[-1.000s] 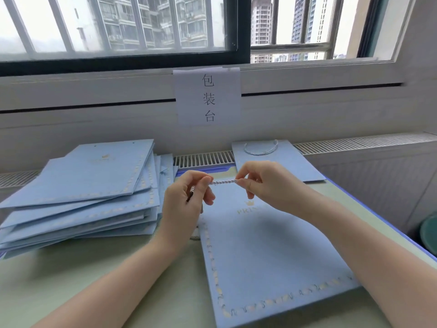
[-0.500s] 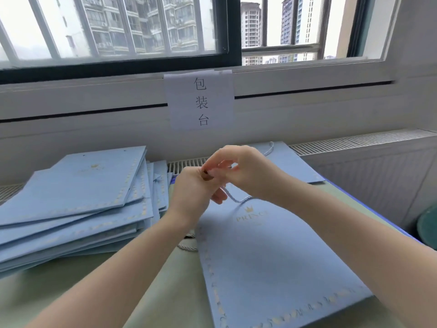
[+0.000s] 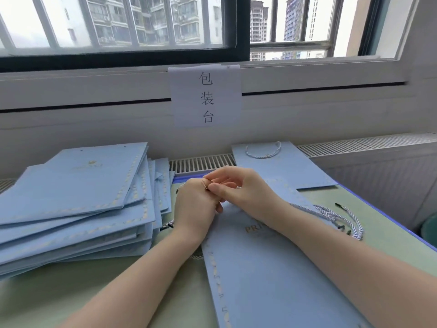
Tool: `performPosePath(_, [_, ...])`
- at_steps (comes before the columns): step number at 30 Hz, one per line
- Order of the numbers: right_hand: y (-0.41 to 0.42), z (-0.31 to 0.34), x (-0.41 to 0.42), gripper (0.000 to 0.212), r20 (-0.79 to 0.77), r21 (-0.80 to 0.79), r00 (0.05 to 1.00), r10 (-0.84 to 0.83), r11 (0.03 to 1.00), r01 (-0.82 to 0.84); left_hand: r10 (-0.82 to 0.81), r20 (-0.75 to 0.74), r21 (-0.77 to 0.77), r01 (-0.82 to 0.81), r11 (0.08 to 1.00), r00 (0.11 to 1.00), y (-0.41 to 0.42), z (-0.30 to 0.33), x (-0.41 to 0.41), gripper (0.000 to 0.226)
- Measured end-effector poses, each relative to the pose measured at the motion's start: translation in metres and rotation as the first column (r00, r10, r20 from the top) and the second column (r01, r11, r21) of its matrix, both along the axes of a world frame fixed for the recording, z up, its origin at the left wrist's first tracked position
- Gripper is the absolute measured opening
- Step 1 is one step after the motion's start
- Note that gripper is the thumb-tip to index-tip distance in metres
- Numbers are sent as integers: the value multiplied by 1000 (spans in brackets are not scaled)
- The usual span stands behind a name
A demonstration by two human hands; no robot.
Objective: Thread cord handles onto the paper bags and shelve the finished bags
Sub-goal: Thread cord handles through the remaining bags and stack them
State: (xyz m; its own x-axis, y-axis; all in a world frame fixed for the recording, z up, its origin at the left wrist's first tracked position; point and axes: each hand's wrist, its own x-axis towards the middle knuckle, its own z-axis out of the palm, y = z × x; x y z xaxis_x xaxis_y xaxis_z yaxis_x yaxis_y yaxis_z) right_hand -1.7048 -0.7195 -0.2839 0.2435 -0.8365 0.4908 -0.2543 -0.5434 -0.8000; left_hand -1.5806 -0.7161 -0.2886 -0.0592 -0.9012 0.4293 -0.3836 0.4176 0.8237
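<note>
hands lower since 0.5 s — fingers of both curled, pinching cord | over bag

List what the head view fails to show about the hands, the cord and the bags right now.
- Cord end: hidden inside the left hand and right hand, pressed together; their grip cannot be told.
- Handle holes of the flat bag: covered by both hands.
- Gold print on that bag: partly behind the right forearm.
- Stack of bags: cut off by the left edge, count unclear.
- Loose cords: tangled, number unclear.
- Shelf: out of frame.
</note>
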Motion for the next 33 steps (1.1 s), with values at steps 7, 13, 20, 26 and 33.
performPosePath(7, [7, -5, 3, 9, -122, -158, 991, -50, 987, 30, -45, 13, 2, 44, 999, 999, -7, -4, 12, 41])
performPosePath(13, [-2, -14, -1, 5, -275, -248, 950, -151, 965, 82, -51, 155, -93, 66, 993, 987, -8, -9, 11, 28])
performPosePath(20, [2, -10, -5, 18, -201, -203, 941, -272, 951, 232, -11, 119, -185, 33, 982, 993, -7, -16, 7, 20])
performPosePath(26, [-1, -13, -11, 22, -168, -236, 916, -363, 918, 320, 141, 70, -311, -113, 944, 988, -6, -15, 7, 17])
performPosePath(33, [0, -13, -8, 20, -146, -235, 913, -381, 910, 342, 124, 17, -211, -117, 970, 992, -9, -15, 8, 11])
